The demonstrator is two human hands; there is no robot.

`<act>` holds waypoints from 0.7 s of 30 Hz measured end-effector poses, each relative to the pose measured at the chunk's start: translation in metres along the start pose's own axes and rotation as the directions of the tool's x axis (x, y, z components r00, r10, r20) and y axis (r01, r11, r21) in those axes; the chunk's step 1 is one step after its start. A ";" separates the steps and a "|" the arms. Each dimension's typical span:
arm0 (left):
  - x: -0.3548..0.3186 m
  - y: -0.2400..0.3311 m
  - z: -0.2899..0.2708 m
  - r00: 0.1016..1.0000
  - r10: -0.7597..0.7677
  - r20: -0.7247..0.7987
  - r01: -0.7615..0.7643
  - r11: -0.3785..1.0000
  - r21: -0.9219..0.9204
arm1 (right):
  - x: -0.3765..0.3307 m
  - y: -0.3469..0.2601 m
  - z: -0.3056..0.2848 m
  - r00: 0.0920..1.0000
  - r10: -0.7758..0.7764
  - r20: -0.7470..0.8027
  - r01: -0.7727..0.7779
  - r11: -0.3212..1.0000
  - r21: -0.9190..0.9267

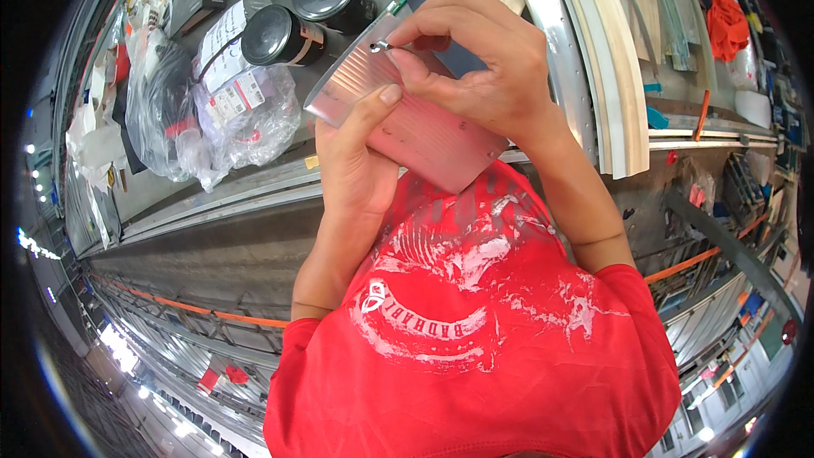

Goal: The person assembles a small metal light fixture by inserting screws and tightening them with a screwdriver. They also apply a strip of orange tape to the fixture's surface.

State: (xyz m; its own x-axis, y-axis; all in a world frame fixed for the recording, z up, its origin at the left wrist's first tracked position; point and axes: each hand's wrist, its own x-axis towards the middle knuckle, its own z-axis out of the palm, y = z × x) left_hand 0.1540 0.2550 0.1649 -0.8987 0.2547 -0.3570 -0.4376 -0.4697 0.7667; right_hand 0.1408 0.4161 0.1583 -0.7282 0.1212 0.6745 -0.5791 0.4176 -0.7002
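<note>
Taking the ribbed metal plate as the landmark, both hands crowd it: the left hand grips its lower left edge and the right hand pinches a small screw at its upper corner. Just up and left of the plate, dark round cans and crumpled plastic bags fill the bench. Right of the plate, long pale strips block the way; below-left, the bare metal rails lie open.

small fastener too tiny to identify, metal plate partly behind hands
</note>
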 end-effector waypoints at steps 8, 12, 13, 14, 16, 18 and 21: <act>-0.002 -0.003 0.001 0.998 0.056 -0.018 -0.055 0.998 0.039 | -0.001 0.005 -0.001 0.999 -0.047 0.020 0.048 0.998 -0.038; -0.003 -0.004 0.002 0.991 0.133 -0.014 -0.131 0.985 0.110 | -0.002 0.006 0.000 0.998 -0.060 0.018 0.062 0.996 -0.071; -0.003 -0.005 0.002 0.987 0.160 -0.008 -0.158 0.978 0.133 | -0.002 0.005 -0.001 0.998 -0.064 0.021 0.065 0.995 -0.077; -0.004 -0.005 0.002 0.983 0.184 -0.020 -0.179 0.972 0.150 | -0.002 0.005 -0.001 0.997 -0.067 0.024 0.069 0.994 -0.083; -0.005 -0.005 0.003 0.972 0.230 -0.043 -0.218 0.958 0.184 | 0.000 0.004 -0.002 0.993 -0.115 0.025 0.117 0.987 -0.108; -0.005 -0.008 0.001 0.934 0.357 -0.021 -0.321 0.863 0.391 | 0.000 0.003 -0.003 0.988 -0.154 0.029 0.156 0.980 -0.126; -0.004 -0.013 -0.004 0.865 0.501 0.033 -0.452 0.749 0.483 | 0.000 -0.002 -0.003 0.979 -0.201 0.023 0.202 0.969 -0.142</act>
State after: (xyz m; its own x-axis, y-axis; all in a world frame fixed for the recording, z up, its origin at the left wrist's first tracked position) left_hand 0.1632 0.2566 0.1544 -0.9956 0.0133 0.0928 0.0919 -0.0585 0.9940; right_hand 0.1429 0.4178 0.1606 -0.6051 0.0141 0.7960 -0.6564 0.5570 -0.5088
